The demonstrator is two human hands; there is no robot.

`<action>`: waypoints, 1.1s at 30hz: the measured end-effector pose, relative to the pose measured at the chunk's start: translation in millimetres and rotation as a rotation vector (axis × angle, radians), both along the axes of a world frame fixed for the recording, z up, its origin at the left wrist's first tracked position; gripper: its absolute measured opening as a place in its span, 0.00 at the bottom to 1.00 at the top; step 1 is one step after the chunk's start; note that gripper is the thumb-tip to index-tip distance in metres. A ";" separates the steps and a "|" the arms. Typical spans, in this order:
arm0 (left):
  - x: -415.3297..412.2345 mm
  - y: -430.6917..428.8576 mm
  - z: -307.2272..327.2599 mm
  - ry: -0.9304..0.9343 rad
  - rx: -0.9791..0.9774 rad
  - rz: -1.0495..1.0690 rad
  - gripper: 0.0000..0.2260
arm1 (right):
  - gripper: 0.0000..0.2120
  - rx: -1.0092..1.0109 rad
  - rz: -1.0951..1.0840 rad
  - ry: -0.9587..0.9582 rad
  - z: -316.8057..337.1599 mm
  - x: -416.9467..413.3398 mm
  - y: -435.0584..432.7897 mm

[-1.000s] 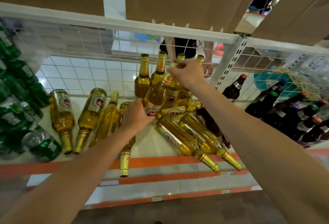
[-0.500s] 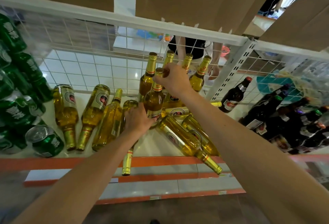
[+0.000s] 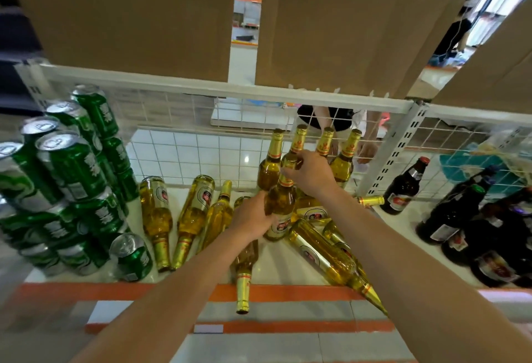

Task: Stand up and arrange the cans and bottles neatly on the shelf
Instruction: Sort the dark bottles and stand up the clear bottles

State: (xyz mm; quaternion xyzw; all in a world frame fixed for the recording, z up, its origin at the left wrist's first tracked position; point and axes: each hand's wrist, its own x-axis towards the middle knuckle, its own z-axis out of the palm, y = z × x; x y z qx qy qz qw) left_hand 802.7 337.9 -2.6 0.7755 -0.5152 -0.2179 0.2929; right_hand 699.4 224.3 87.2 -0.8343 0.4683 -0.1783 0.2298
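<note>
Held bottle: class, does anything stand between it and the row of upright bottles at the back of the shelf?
Nothing visible does: the held bottle stands right before the upright row. A lying bottle crowds the space to its right.

The person's left forearm (image 3: 178, 285) and right forearm (image 3: 403, 247) are showing bare along their whole visible length, each ending in a bare hand: left hand (image 3: 252, 220), right hand (image 3: 313, 174).

Nothing fully legible. Green cans (image 3: 72, 166), left: white characters, blurred. Gold bottles (image 3: 157, 210), centre: red oval labels, unreadable. Dark bottles (image 3: 403, 189), right: likewise.
</note>
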 end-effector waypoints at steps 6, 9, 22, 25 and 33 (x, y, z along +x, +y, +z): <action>-15.7 7.8 -15.8 -0.081 0.201 -0.126 0.11 | 0.16 0.013 -0.036 0.004 3.7 2.6 9.9; -35.2 -2.1 -8.0 -0.104 0.187 -0.185 0.15 | 0.18 0.011 -0.014 0.082 4.3 -9.8 11.3; -135.8 -98.3 3.4 -0.202 0.056 -0.225 0.12 | 0.18 0.221 -0.325 0.110 -47.5 -233.3 -96.2; -142.8 -123.2 -8.8 -0.312 0.101 -0.128 0.09 | 0.16 0.308 -0.357 0.030 -76.1 -255.4 -134.0; -127.9 -146.9 -36.9 -0.423 0.260 0.106 0.16 | 0.17 0.717 -0.322 -0.401 -119.3 -223.0 -180.5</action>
